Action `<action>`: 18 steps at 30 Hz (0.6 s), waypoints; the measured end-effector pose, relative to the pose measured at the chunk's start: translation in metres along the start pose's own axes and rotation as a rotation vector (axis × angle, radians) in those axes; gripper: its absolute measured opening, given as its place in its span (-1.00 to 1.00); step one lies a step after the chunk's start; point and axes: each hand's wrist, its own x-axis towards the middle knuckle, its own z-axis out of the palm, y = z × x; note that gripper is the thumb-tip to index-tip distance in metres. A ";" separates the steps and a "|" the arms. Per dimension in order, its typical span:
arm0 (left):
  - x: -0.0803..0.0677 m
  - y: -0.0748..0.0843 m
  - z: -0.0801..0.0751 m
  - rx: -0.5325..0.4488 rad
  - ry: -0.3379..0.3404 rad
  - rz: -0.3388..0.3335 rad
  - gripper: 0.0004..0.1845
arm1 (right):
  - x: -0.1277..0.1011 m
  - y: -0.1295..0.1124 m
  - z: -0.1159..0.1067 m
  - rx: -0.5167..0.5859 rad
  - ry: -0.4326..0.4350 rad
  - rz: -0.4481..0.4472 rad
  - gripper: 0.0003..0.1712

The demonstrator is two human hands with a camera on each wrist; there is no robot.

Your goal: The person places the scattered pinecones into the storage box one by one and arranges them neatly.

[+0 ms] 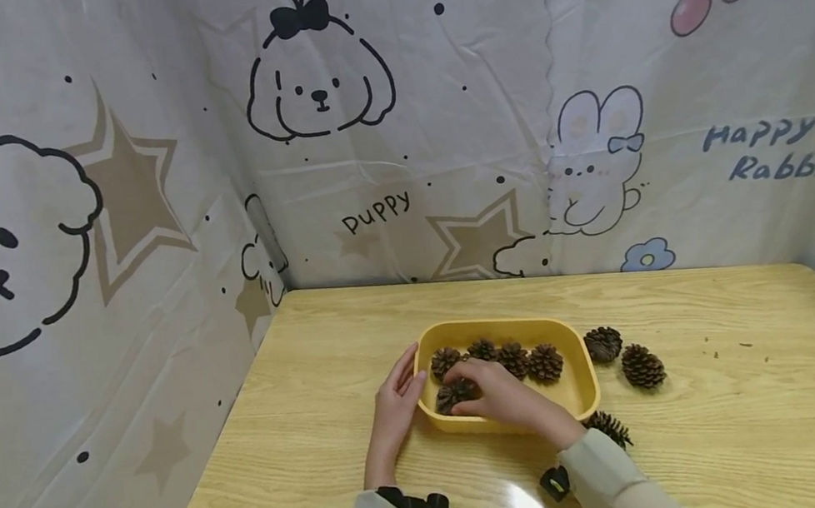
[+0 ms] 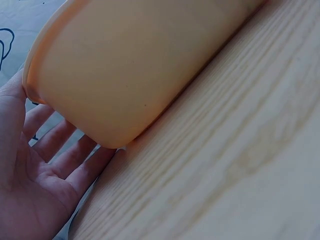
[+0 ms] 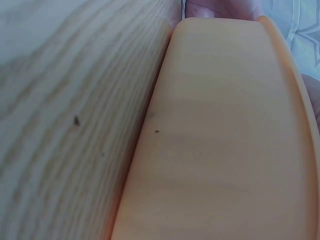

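Observation:
A yellow tray (image 1: 584,389) sits mid-table and holds several brown pine cones (image 1: 544,362). My right hand (image 1: 495,393) reaches over the tray's near wall, and its fingers curl round a pine cone (image 1: 448,398) in the near left corner. My left hand (image 1: 395,406) lies flat against the tray's left end with its fingers straight. In the left wrist view the open palm (image 2: 40,175) rests beside the tray's rounded corner (image 2: 130,70). The right wrist view shows only the tray's outer wall (image 3: 220,140) and the wood; the held cone is hidden there.
Three loose pine cones lie on the wooden table (image 1: 736,418) right of the tray: one (image 1: 603,344) near its far corner, one (image 1: 642,365) further right, one (image 1: 610,428) beside my right sleeve. Cartoon-printed cloth walls (image 1: 394,138) close off the back and left.

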 end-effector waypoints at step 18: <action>0.000 0.000 -0.001 -0.014 -0.011 -0.002 -0.45 | -0.005 0.000 -0.002 -0.009 0.065 0.011 -0.57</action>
